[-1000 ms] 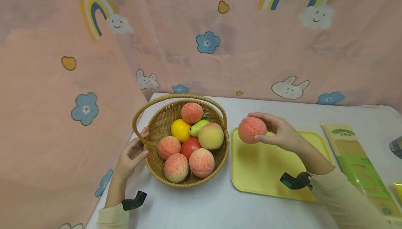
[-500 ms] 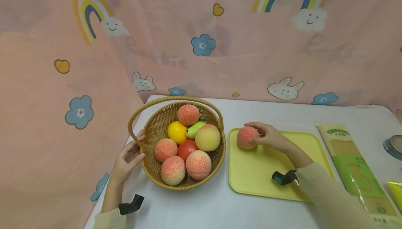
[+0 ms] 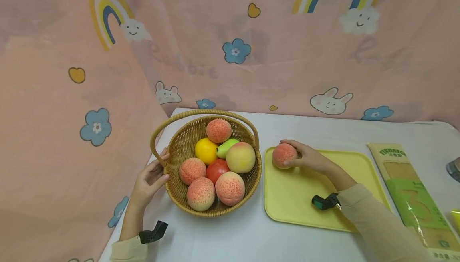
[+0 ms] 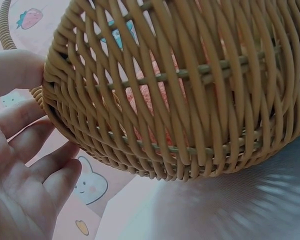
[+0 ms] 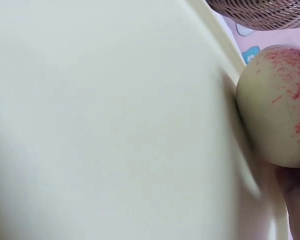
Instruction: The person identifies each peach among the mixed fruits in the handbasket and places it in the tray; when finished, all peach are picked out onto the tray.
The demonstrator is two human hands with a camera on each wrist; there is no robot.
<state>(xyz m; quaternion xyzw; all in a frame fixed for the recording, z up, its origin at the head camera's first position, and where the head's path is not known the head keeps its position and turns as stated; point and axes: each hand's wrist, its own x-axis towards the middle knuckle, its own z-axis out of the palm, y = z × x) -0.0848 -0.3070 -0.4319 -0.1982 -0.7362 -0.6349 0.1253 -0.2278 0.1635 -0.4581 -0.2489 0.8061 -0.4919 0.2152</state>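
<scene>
A wicker basket (image 3: pixel 181 144) with an arched handle stands on the left part of the table. My left hand (image 3: pixel 147 184) grips its left rim by the handle's foot; in the left wrist view the thumb and fingers meet the woven side (image 4: pixel 200 100). Inside lie several peaches (image 3: pixel 230 189), a yellow round fruit (image 3: pixel 205 151), a red fruit (image 3: pixel 217 169) and a green pear (image 3: pixel 226 148). My right hand (image 3: pixel 309 159) holds another peach (image 3: pixel 281 156) between thumb and fingers, at the far left corner of the yellow tray (image 3: pixel 305 198). The right wrist view shows this peach (image 5: pixel 275 110) low at the tray's raised edge.
To the right of the tray lies a long flat green and beige packet (image 3: pixel 409 194). A dark round object (image 3: pixel 454 169) and a bit of yellow packaging (image 3: pixel 456 216) show at the right edge. A pink printed cloth (image 3: pixel 280 66) hangs behind the table.
My right hand has lowered the peach from above the tray's far left corner down to it. In the last half second the hand has hardly moved. My left hand stays at the basket.
</scene>
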